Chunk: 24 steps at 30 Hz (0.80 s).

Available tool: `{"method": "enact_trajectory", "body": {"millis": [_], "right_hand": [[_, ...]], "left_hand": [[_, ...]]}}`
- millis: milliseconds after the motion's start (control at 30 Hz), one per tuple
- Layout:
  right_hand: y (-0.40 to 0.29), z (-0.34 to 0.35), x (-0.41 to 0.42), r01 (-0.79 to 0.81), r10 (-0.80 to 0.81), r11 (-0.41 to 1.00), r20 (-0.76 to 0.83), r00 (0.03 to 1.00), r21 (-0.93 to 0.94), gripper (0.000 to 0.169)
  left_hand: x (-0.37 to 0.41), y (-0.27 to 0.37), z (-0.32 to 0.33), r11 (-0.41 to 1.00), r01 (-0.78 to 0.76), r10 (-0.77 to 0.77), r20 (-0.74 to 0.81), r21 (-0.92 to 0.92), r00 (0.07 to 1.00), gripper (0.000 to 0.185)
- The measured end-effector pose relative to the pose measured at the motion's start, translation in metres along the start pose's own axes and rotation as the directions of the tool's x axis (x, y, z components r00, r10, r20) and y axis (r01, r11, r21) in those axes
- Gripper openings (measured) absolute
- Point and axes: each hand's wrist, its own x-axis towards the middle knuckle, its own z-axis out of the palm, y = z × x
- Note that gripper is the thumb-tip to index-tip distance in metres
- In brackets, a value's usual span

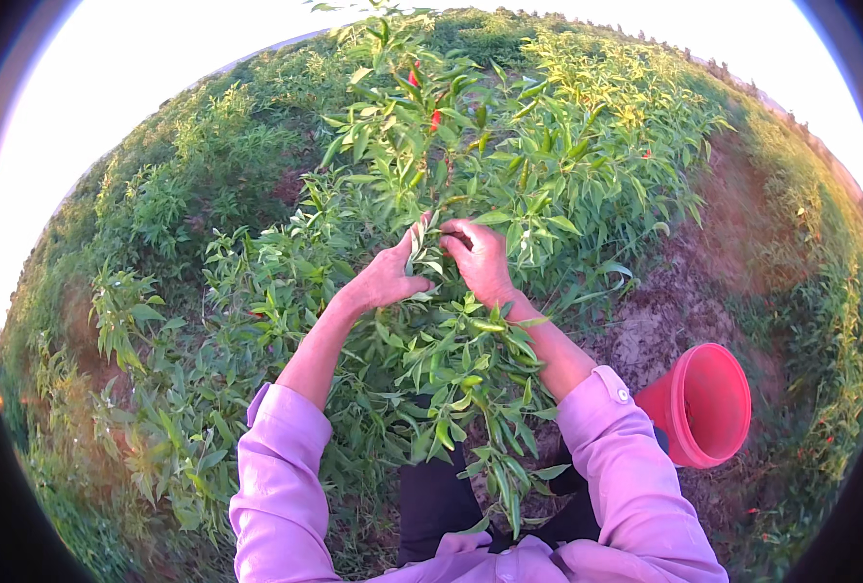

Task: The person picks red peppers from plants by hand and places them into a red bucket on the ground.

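Observation:
Before me stands a chili pepper plant [431, 167] with green pods and a few red ones. My left hand [387, 278] is in the foliage at its middle, around a leafy shoot [424, 251] whose pale leaf undersides show between thumb and fingers. Close by on the right, my right hand [481, 264] has its thumb and fingers curled together against the same shoot. Whatever lies between those fingertips is too small and hidden to tell. A red chili [435, 120] hangs above both hands. Below them, a branch with green chilies [504, 481] droops between my forearms.
A pink-red plastic bucket [708, 404] leans at my right, its mouth towards me; its inside is mostly in view. Bare soil [650, 328] runs beside the plant. Dense pepper bushes [220, 146] fill the left and the far field.

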Motion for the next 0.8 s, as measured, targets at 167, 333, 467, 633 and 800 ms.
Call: {"method": "enact_trajectory", "body": {"millis": [167,333,467,633,800], "right_hand": [[-0.009,0.001,-0.012,0.198,-0.193,0.969,0.048,0.98,-0.147,0.016],[-0.017,0.0,-0.003,0.212,-0.152,0.948,0.249,0.956,-0.238,0.015],[-0.021,-0.004,0.02,-0.132,0.127,0.991,0.155,0.98,0.017,0.02],[-0.02,0.02,0.064,-0.03,0.039,0.955,0.025,0.999,-0.294,0.018],[-0.02,0.035,0.089,0.022,0.002,0.866,0.048,0.999,-0.5,0.015]], "left_hand": [[-0.003,0.0,0.007,0.99,-0.089,0.076,-0.116,-0.11,0.99,0.089],[-0.009,-0.007,0.008,0.972,0.01,-0.032,-0.088,-0.235,0.996,0.073],[-0.018,-0.01,0.009,0.962,0.029,-0.05,-0.071,-0.273,0.996,0.071],[-0.019,-0.013,0.009,0.956,0.077,-0.091,-0.035,-0.283,0.995,0.07],[-0.024,-0.011,0.013,0.949,-0.017,-0.002,-0.062,-0.316,0.998,0.07]]}}
